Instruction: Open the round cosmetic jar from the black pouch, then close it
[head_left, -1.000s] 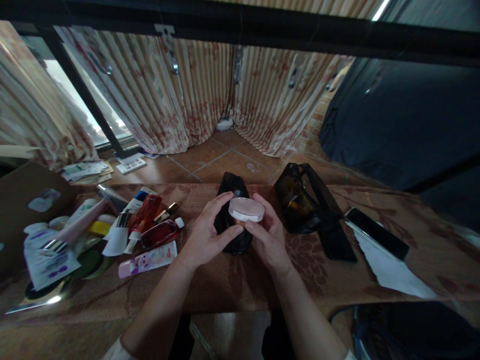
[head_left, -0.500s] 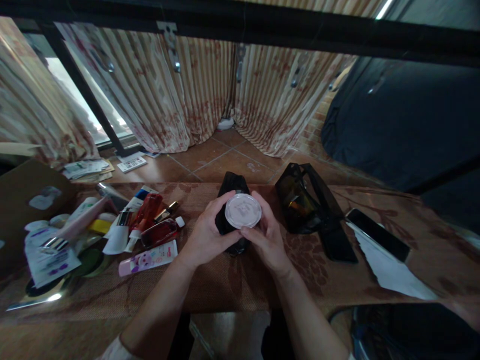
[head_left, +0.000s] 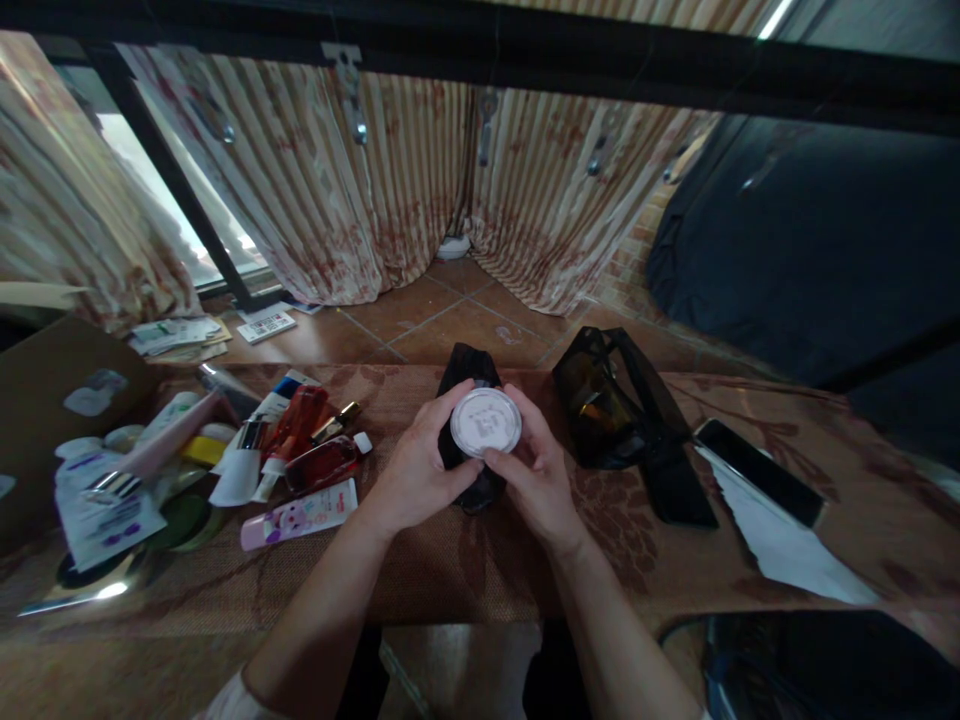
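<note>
squarely between the two hands is the round container (head_left: pixel 486 422), its flat face tipped up; being a disc, it shows no long axis, and neither hand is nearer, as the left hand (head_left: pixel 417 462) is closed on its left edge and the right hand (head_left: pixel 541 470) on its right, thumb tips close together at the near rim. it is held above a black bag (head_left: pixel 466 364) lying on the worktop (head_left: pixel 450 580) beneath the hands; whether the two touch, i cannot tell. the face looks pale, ringed by a clear rim, with greyish print too blurred to read. left of the left hand lies a lilac-capped tube (head_left: pixel 304 515); right of the right hand, a dark see-through pouch (head_left: pixel 592 410).
</note>
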